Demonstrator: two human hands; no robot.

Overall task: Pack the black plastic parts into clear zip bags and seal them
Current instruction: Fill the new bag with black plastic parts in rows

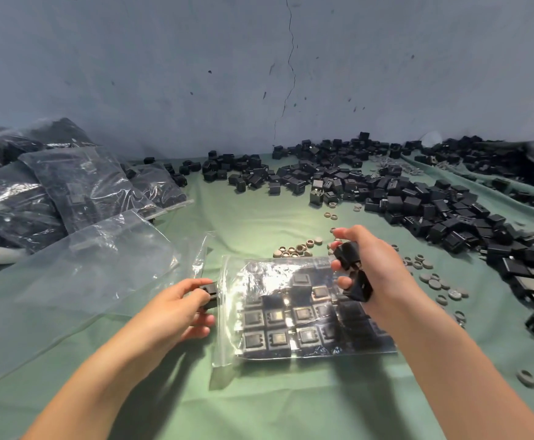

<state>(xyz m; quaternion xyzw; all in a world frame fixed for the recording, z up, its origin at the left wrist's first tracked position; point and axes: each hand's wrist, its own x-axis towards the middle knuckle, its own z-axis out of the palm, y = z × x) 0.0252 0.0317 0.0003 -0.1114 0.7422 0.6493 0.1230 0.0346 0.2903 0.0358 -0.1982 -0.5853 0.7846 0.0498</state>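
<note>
Covering the desk [291, 408], green cloth [253, 217] met a cracked blue-grey wall [259, 74] at 12 o'clock; left hand [179, 304] gripped one black part [210, 292], right hand [376, 271] two parts [348, 254].

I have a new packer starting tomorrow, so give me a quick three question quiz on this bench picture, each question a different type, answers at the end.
1. True or false: the right hand is empty.
2. Where do the filled bags lie? A, far left of the green cloth; B, far right; C, under the right forearm.
3. Fill in: the left hand holds one black part at the ___ edge of the half-filled bag.
Key: 1 false, it grips two black parts; 2 A; 3 left.
</note>
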